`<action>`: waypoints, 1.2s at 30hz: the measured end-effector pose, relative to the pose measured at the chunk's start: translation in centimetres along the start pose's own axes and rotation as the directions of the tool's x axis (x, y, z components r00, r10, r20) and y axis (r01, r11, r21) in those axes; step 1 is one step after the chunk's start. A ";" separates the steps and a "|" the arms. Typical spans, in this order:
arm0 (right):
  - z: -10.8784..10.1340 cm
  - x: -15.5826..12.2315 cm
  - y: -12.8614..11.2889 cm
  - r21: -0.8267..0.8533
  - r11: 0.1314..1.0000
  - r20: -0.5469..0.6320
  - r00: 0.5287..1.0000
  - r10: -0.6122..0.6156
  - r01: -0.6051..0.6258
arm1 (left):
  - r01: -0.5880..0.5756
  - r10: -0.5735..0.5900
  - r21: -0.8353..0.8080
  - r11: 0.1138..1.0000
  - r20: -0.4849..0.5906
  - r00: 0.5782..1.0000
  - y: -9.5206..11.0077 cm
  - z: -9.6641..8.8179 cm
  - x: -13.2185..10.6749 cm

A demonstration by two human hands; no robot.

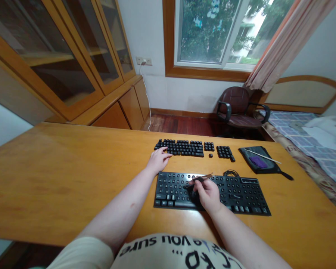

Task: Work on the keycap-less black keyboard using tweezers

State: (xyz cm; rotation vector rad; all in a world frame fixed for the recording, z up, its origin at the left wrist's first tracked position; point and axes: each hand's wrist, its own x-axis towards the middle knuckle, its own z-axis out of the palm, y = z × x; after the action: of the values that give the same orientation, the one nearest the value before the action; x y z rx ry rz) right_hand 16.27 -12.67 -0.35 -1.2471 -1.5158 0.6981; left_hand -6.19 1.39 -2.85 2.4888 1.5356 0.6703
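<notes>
A black keyboard (182, 204) lies on the desk in front of me, with most of its keycaps off and a few left along the bottom row. Behind it, loose black keycaps (184, 147) are laid out in keyboard order. My left hand (158, 161) rests at the left end of those keycaps, fingers stretched and thumb apart, nothing visibly held. Over the middle of the keyboard, my right hand (210, 194) is closed on a slim dark tool with a brown end (207, 176), perhaps a brush. Its working end points left, over the bare switches; the fingers partly hide it.
A dark pouch (264, 167) at the right holds a purple cloth (258, 161) and a pale stick (263, 155) on top. The keyboard's coiled cable (231, 173) sits behind it. Beyond the wooden desk (72, 179) are an office chair (236, 106) and a bed.
</notes>
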 end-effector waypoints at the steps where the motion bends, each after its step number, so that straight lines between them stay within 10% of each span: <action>1: 0.0 0.0 0.0 -0.002 1.000 0.005 1.000 0.002 -0.002 | -0.002 0.002 0.002 1.000 0.001 1.000 0.0 0.0 0.0; 29: 0.0 -0.1 0.1 -0.035 0.999 0.027 1.000 0.007 -0.006 | -0.050 0.045 -0.082 0.995 -0.057 0.997 -0.3 0.2 0.1; 32: -0.1 -0.1 0.2 -0.035 0.999 0.035 0.999 0.012 -0.011 | 0.078 -0.090 -0.076 0.994 -0.157 0.984 -0.6 -0.1 -0.1; 36: -0.2 -0.1 0.0 -0.031 0.999 0.037 0.999 0.018 -0.017 | 0.421 -0.405 -0.010 0.907 -0.296 0.865 -1.4 -0.7 -0.5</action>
State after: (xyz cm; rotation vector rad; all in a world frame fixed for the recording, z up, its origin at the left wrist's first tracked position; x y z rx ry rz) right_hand 16.43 -12.80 -0.38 -1.2776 -1.5527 0.7152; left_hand -7.81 1.58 -2.88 2.0454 2.1318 0.9562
